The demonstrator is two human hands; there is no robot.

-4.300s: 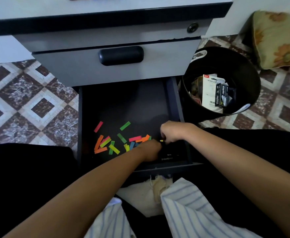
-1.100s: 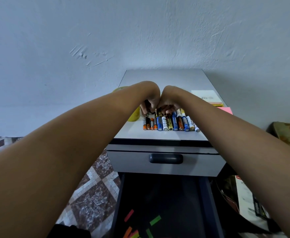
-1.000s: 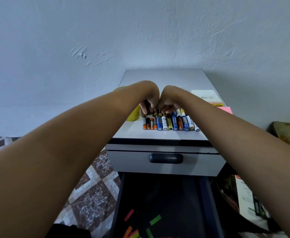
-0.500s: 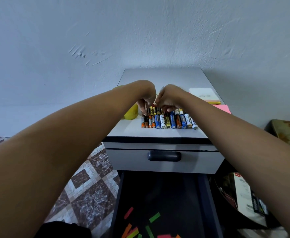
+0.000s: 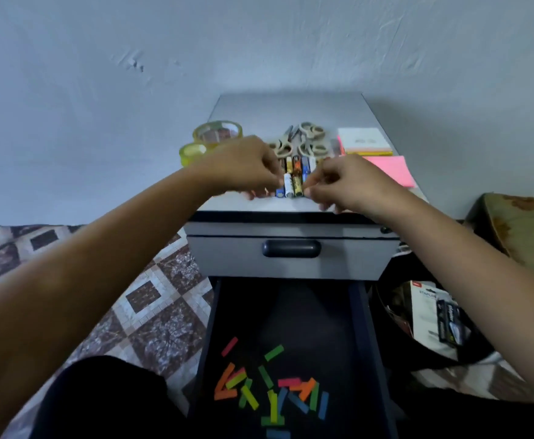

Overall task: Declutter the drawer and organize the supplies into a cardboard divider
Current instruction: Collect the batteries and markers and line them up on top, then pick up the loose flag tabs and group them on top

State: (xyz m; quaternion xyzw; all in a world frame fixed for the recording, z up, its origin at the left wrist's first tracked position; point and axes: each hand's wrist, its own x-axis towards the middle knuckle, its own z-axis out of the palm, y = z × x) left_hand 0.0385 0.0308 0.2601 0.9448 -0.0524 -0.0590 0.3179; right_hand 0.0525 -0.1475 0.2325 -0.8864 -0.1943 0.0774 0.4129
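Observation:
Two rows of batteries (image 5: 293, 180) lie side by side near the front of the grey cabinet top (image 5: 291, 106). My left hand (image 5: 246, 167) curls its fingers onto the left end of the front row. My right hand (image 5: 349, 182) pinches at the right end of that row. The hands cover the outer batteries. Below, the open dark drawer (image 5: 211, 337) holds several loose coloured paper strips (image 5: 272, 391). No cardboard divider is in view.
Behind the batteries lie scissors (image 5: 302, 142), two tape rolls (image 5: 217, 133) and sticky-note pads (image 5: 363, 141), with a pink pad (image 5: 389, 171) beside them. A black bin (image 5: 395, 340) with stapler packaging (image 5: 433, 315) stands right of the drawer. A floral cushion (image 5: 525, 229) lies far right.
Both hands have come down and forward from the back row to the front row and moved slightly apart. The scissors and tape rolls now show behind them.

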